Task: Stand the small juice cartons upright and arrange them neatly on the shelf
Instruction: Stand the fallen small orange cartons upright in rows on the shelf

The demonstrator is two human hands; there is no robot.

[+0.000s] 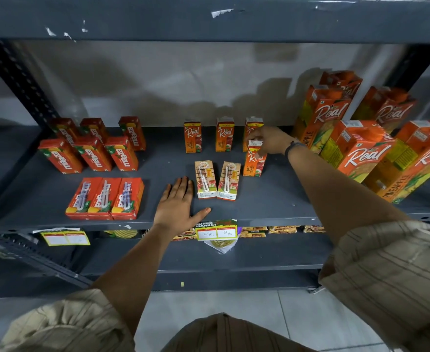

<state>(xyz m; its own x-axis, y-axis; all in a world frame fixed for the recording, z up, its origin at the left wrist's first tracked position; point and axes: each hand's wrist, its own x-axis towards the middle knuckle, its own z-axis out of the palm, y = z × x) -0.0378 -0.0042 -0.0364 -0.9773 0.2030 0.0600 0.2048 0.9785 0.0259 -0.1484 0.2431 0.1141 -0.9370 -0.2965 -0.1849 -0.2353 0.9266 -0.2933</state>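
On the grey shelf (259,207) three small orange Real apple cartons stand upright in a back row (224,135). A further small Real carton (253,162) stands in front of the right one, and my right hand (270,142) grips its top. Two small Real cartons (217,179) lie flat on their backs side by side, straws up, near the front. My left hand (177,203) rests flat and open on the shelf just left of them. Left of that, several red Maaza cartons (94,146) stand upright and three Maaza cartons (104,199) lie flat.
Large Real pineapple cartons (356,146) stand at the right, close to my right forearm. Price labels (216,232) hang on the shelf's front edge. Snack packets (282,229) lie on the lower shelf. An upper shelf board (209,19) overhangs.
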